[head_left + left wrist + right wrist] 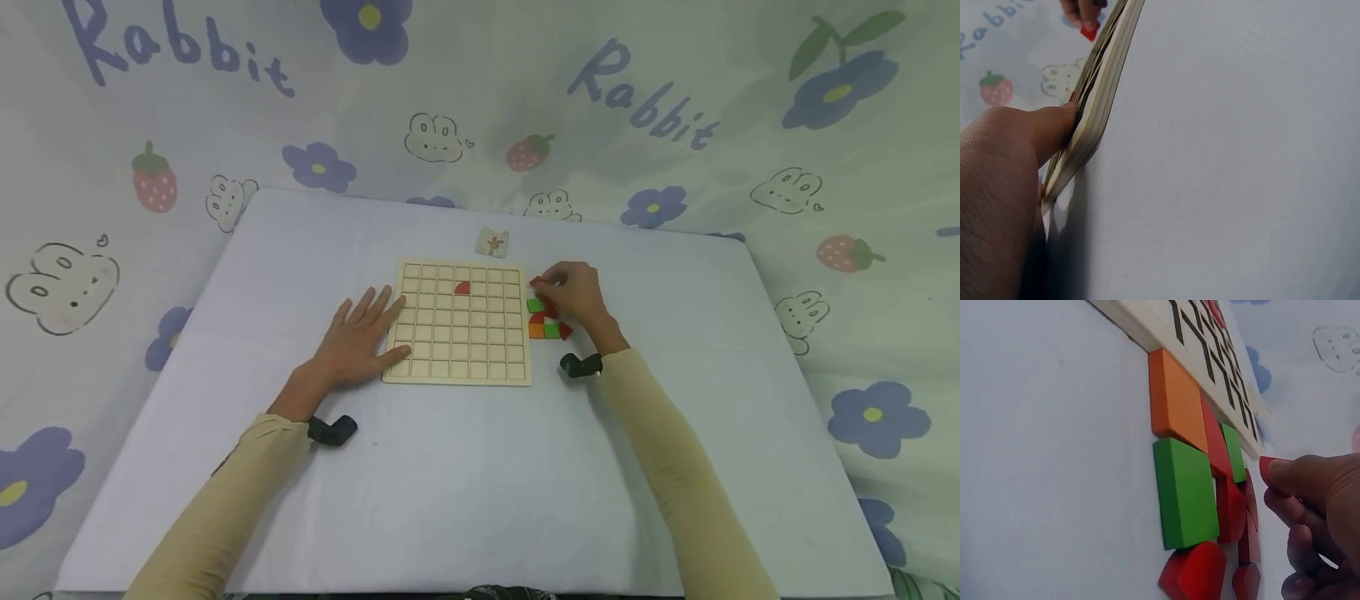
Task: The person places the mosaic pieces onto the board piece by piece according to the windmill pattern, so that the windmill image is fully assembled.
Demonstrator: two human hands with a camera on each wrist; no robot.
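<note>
A light wooden grid board point(443, 358) lies flat on the table, with a red quarter-round block point(462, 288) in one of its upper cells. My left hand point(352, 346) rests at the board's left edge, fingers spread, the thumb on its surface. Just past the right edge, my right hand point(576, 293) pinches a small red block point(1266, 469) between thumb and fingertips; its full shape is hidden. Below that hand, loose blocks sit beside the board: an orange block point(1180, 403), a green block point(1189, 495), a red block with a rounded side point(1197, 572) and several more.
Behind the board, a small paper card point(492, 242) with a grid and a reddish figure lies on the white table point(465, 483). A printed cloth point(480, 100) hangs beyond the far edge. Each wrist carries a black camera mount point(333, 431).
</note>
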